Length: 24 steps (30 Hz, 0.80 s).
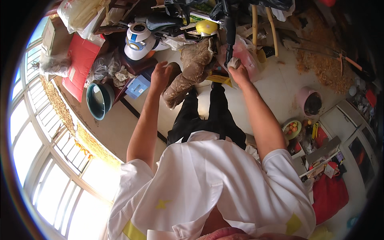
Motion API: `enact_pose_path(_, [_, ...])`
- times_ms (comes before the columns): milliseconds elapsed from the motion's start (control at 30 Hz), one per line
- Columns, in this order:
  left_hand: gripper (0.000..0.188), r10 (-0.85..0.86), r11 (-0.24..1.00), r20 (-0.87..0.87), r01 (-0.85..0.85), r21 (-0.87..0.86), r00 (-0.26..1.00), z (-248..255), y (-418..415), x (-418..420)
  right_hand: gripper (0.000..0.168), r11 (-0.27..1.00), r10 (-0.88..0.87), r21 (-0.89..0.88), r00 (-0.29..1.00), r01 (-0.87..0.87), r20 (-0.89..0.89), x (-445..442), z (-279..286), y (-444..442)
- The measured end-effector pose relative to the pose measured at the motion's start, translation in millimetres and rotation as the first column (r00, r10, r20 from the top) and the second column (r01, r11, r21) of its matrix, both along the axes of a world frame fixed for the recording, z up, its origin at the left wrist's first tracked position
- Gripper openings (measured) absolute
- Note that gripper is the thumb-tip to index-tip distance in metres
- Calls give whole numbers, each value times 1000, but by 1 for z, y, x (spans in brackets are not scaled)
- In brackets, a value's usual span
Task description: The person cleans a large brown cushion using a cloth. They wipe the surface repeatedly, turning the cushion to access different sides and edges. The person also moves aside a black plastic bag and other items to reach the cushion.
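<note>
My left hand [160, 76] is raised with bent fingers beside a dark brown rounded end [174, 72]; whether it grips that end is hard to see. Next to it hangs a brown quilted cover [193, 67], marked with pale dust or lint. My right hand [239, 73] is closed around a small greyish crumpled thing, perhaps a rag [234, 62]. This sits at the lower end of a long black bar [230, 33], apparently part of a bike or scooter. Behind my right hand is a translucent pink plastic bag [247, 57].
A black saddle [163, 22], a white helmet [135, 45] and a yellow helmet [207, 27] are ahead. On the left are a red cardboard piece [81, 63], a teal basin [100, 102] and a blue box [138, 87]. Rightward stand bamboo poles [271, 31], a pink bucket [309, 100] and a fruit bowl [291, 128].
</note>
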<state>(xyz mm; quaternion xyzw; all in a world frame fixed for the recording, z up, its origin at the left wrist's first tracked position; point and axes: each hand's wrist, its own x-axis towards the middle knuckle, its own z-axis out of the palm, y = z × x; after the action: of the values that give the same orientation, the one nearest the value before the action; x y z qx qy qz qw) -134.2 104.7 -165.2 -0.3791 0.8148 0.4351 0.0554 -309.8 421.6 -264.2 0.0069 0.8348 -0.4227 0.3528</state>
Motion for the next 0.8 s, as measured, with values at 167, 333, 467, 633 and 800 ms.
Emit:
enact_pose_path(167, [44, 164, 985, 53, -166, 42, 985, 0, 23, 155, 59, 952, 293, 56, 951, -300, 103, 8, 54, 38])
enact_pose_path(333, [81, 156, 960, 283, -213, 181, 946, -32, 21, 189, 58, 925, 227, 245, 940, -290, 255, 50, 83, 78])
enact_pose_path(467, [83, 130, 835, 162, -197, 514, 978, -42, 28, 186, 46, 893, 245, 332, 947, -303, 205, 114, 74, 111])
enact_pose_path(633, [81, 88, 875, 43, -98, 474, 995, -60, 33, 219, 28, 889, 323, 293, 936, -352, 142, 186, 73, 122])
enact_pose_path(800, [70, 73, 911, 147, -126, 393, 986, -47, 10, 274, 29, 886, 342, 278, 928, -371, 150, 211, 84, 97])
